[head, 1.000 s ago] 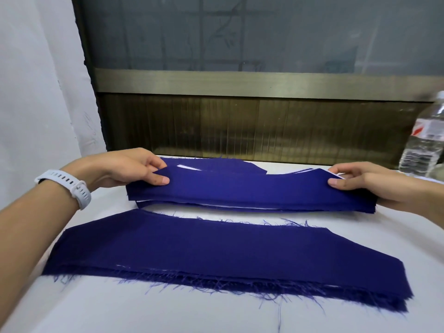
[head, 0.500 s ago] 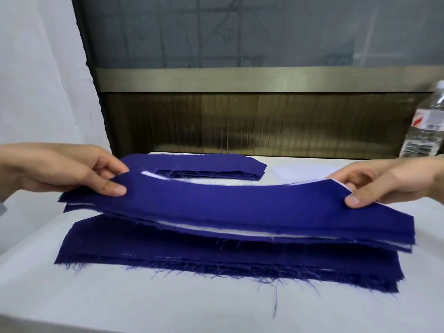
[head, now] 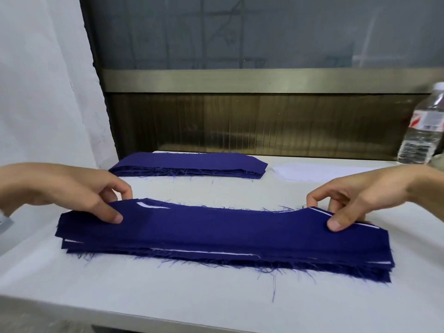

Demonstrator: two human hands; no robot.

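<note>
Left hand [head: 79,198] pinches the left end of the blue fabric stack [head: 216,236]; right hand [head: 360,200] pinches its right end. Stack lies flat, near the white table's [head: 144,296] front edge. Behind: second blue stack [head: 189,164], water bottle [head: 422,131] far right.

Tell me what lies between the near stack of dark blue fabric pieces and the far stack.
Head view: only bare white tabletop separates the near stack from the far stack.

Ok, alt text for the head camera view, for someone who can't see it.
A left hand and a right hand pinch the ends of a stack of dark blue fabric pieces resting on a white table. A second blue stack and a water bottle sit farther back.
</note>
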